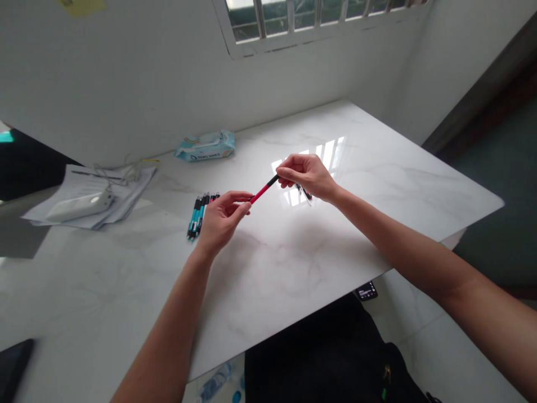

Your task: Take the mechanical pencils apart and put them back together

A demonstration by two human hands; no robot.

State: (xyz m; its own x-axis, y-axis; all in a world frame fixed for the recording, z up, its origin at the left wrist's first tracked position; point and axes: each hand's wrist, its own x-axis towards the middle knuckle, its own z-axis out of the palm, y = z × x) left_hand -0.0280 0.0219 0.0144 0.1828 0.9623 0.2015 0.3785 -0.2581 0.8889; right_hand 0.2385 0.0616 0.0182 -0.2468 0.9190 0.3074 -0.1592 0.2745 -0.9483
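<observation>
A pen [263, 192] with a red barrel and a black grip slants between my two hands above the table. My left hand [225, 217] pinches its lower red end. The upper black end is in the fingers of my right hand [308, 174], which cover the tip. Just left of my left hand lies a row of several pens [195, 218], mostly teal and black, partly hidden behind the hand. Under my right hand, small pen parts [308, 194] rest on the table, too covered to make out fully.
On the white marbled table [293, 296], a blue wipes pack [205, 146] lies near the wall. Papers [126, 204] with a white power strip [79, 206] and cable are at left. A dark device [14, 364] sits at lower left. Below the edge are a phone [366, 291] and a plastic bottle [215, 383].
</observation>
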